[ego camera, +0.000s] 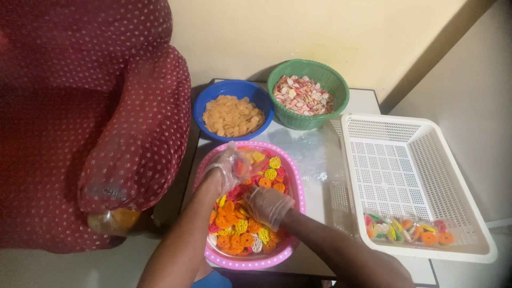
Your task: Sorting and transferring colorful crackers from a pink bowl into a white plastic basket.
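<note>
Gloved hands work over a pink basin (296, 184) of colourful wheel-shaped snacks (240, 224). Left hand (226, 168) is raised above the heap, fingers curled around a thin clear bag (246, 162) holding a few snacks. Right hand (268, 205) rests down on the heap, fingers bent and close together, touching the snacks. Behind the basin stand a blue bowl (205, 104) of pale chips and a green basket (337, 88) of white-and-red pieces. A white crate (410, 128) to the right holds filled packets (408, 230).

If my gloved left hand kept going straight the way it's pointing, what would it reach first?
Probably the blue round bowl of pale yellow chips, just beyond the pink basin's rim; the left hand points up-table, though depth is unclear.
</note>
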